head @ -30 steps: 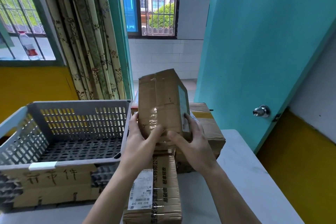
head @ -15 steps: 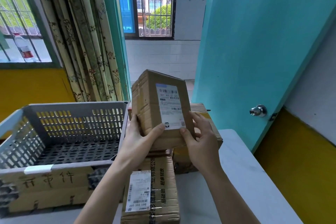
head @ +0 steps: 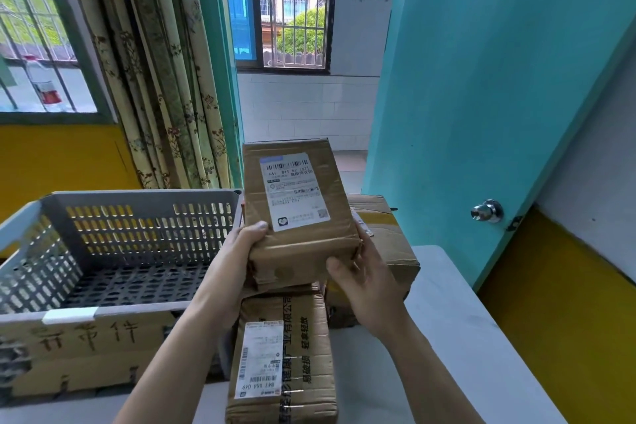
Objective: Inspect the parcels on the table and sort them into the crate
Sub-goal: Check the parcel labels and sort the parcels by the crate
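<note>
I hold a brown cardboard parcel upright in front of me, its white shipping label facing me. My left hand grips its lower left edge and my right hand grips its lower right corner. Under it on the white table lies a longer taped parcel with a label and printed characters. A bigger brown parcel sits behind my right hand, partly hidden. The grey slotted crate stands to the left with nothing visible inside it.
A cardboard sign with handwritten characters leans on the crate's front. A turquoise door with a metal knob stands open on the right. Flowered curtains and barred windows are behind the crate.
I have turned the held parcel so its labelled face now looks squarely at me, and it has tipped back a little; my right hand slid to its lower right corner.
</note>
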A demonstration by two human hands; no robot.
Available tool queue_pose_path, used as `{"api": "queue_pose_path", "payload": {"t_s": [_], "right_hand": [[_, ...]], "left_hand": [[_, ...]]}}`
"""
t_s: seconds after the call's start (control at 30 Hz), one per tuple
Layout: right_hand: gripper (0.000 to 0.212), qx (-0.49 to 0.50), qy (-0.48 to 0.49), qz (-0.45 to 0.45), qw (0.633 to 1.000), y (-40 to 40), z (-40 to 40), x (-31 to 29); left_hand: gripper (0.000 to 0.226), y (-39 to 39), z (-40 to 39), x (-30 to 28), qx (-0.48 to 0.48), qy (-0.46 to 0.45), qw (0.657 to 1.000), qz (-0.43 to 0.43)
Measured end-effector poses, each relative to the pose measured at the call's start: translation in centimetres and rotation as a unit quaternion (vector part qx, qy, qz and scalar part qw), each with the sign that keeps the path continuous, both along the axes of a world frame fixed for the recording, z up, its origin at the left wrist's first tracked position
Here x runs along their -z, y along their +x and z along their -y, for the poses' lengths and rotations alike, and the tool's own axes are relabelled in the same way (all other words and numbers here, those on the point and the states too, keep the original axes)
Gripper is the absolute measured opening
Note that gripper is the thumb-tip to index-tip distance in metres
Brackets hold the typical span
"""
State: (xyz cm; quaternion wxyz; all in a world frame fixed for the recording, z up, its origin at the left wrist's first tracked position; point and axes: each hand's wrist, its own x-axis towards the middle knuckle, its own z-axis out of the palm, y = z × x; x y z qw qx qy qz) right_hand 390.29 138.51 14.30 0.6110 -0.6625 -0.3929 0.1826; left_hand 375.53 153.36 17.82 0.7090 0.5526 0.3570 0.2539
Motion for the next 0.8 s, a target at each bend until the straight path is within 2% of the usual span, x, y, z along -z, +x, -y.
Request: {"api": "queue_pose_path", "payload": {"t_s": [0.07,0.13,0.2,0.33,0.43,0.47,0.53,0.63,0.8], "right_hand": [[0.052,0.040,-0.023,0.035,0.998,0.0,-0.2,-0.1],[0.036,0.082,-0.030,0.057,0.995,0.0,-0.3,-0.6],[0.021,0.111,-0.025,0.064,0.991,0.0,-0.4,-0.7],[0.017,0.145,-0.027,0.073,0.986,0.1,-0.6,-1.1],[0.049,0.161,-0.021,0.075,0.984,0.0,-0.7,-1.6],[0.050,0.158,-0.024,0.074,0.984,0.0,-0.7,-1.8],[0.039,0.138,-0.039,0.074,0.987,-0.2,-0.6,-1.9],[0.041,0.124,-0.056,0.083,0.987,-0.6,-0.4,-1.9],[0.041,0.163,-0.046,0.094,0.981,-0.9,-0.7,-2.4]], "left_hand": [[0.050,-0.2,0.0,-0.2,0.011,0.012,1.000,0.007],[0.069,-0.7,0.4,-0.3,0.034,0.050,0.998,0.008],[0.086,-1.0,0.9,-0.4,0.068,0.134,0.989,-0.015],[0.085,-1.0,1.1,-0.4,0.058,0.277,0.956,-0.072],[0.068,-0.7,1.1,-0.4,0.033,0.305,0.947,-0.091],[0.059,-0.6,1.2,-0.5,0.024,0.303,0.948,-0.095],[0.047,-0.5,1.4,-0.7,0.012,0.303,0.948,-0.100],[0.044,-0.4,1.1,-0.8,0.006,0.308,0.945,-0.106],[0.034,-0.9,0.9,-1.1,0.036,0.326,0.939,-0.101]]}}
